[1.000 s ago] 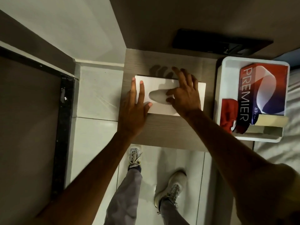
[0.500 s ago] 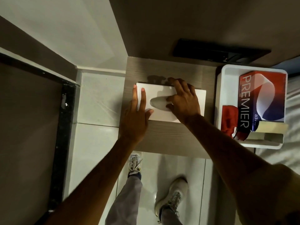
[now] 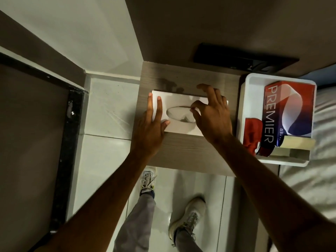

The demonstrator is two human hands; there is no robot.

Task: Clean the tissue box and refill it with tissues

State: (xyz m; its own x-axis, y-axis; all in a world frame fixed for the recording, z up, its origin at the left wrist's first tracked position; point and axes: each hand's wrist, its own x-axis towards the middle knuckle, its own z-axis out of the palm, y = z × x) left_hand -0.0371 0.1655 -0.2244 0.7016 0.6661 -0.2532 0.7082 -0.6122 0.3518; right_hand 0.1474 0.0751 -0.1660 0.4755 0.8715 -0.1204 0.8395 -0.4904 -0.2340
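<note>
A white tissue box (image 3: 181, 99) lies flat on a small wooden table (image 3: 190, 153), its oval slot (image 3: 176, 115) facing up with pale tissue showing inside. My left hand (image 3: 151, 131) rests on the box's left end, two fingers flat on the top and the thumb at the near edge. My right hand (image 3: 212, 117) arches over the right half with its fingers spread. Its thumb and forefinger meet at the slot's right end, and I cannot tell whether they pinch tissue.
A white tray (image 3: 241, 106) stands right of the box, holding a red-and-blue PREMIER tissue pack (image 3: 289, 113), a red cloth (image 3: 251, 131) and a beige block (image 3: 298, 144). White bedding (image 3: 323, 160) lies at the far right. A black panel (image 3: 236, 59) sits on the wall behind.
My right hand has lifted from lying flat on the box to an arched pose, with its fingertips at the slot. The left hand has stayed on the left end.
</note>
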